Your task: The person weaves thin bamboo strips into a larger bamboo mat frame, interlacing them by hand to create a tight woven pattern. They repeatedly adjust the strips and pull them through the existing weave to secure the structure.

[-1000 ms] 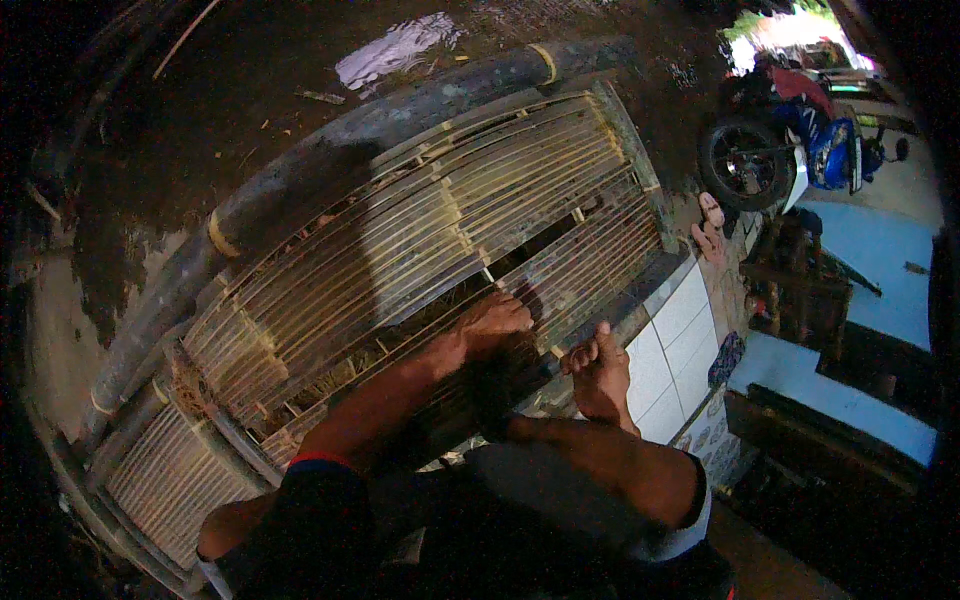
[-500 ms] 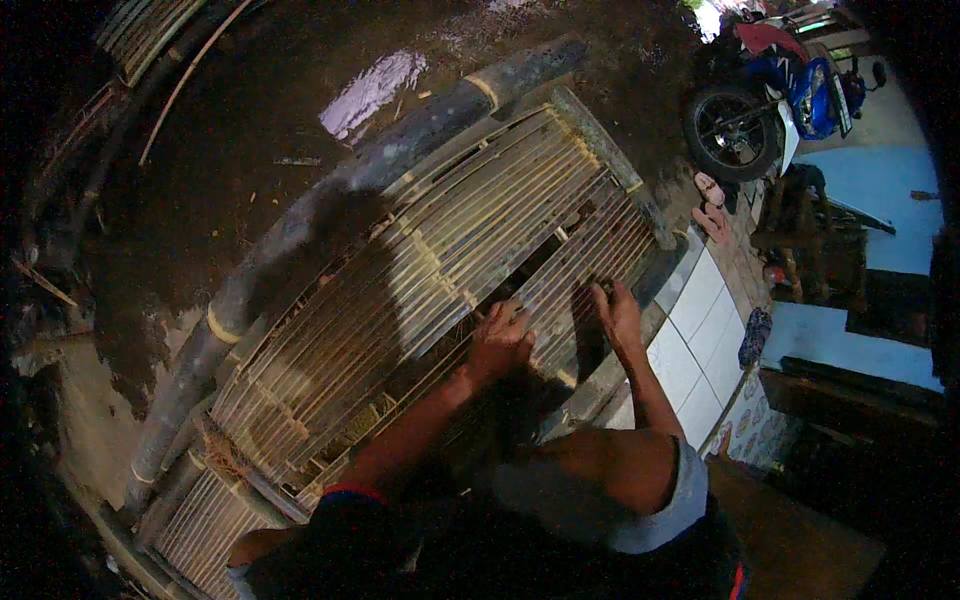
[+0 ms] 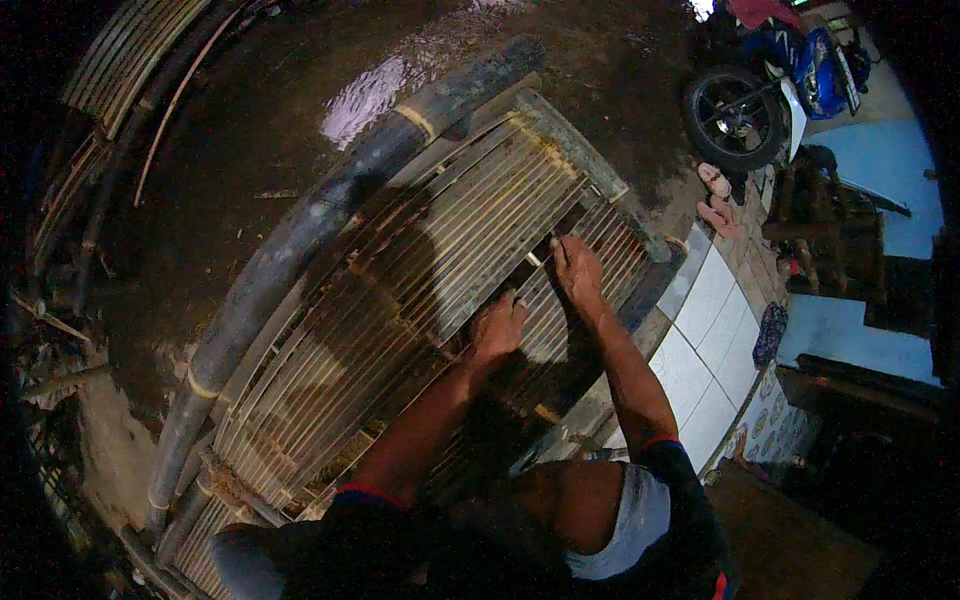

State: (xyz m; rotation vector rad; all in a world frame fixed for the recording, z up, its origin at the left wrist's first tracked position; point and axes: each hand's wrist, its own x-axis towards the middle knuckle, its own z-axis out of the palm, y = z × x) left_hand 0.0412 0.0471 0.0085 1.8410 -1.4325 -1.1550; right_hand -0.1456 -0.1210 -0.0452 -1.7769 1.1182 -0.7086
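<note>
In front of me lies a panel of narrow bamboo slats point(image 3: 490, 200), with thick dark bamboo poles along its far side and a dark gap between two groups of slats. My left hand point(image 3: 498, 327) rests at this gap, its fingers curled; what they hold, if anything, is hidden. Farther along the same gap, my right hand point(image 3: 580, 272) has its fingers pinched together at the edge of the slats. Whatever lies between those fingertips is too small to name. A short pale crosspiece point(image 3: 533, 259) shows in the gap between my two hands.
The thick bamboo pole point(image 3: 270, 260) edges the panel on the far left. Right of it are white floor tiles point(image 3: 702, 325), pink sandals point(image 3: 715, 200) and a blue motorcycle point(image 3: 775, 95). Dark wet ground point(image 3: 220, 200) lies beyond, with another slatted bamboo piece point(image 3: 130, 60) at upper left.
My right hand has moved away from me and left, from over the right-hand slats to the gap. My left hand has shifted only slightly. The whole view has tilted a little.
</note>
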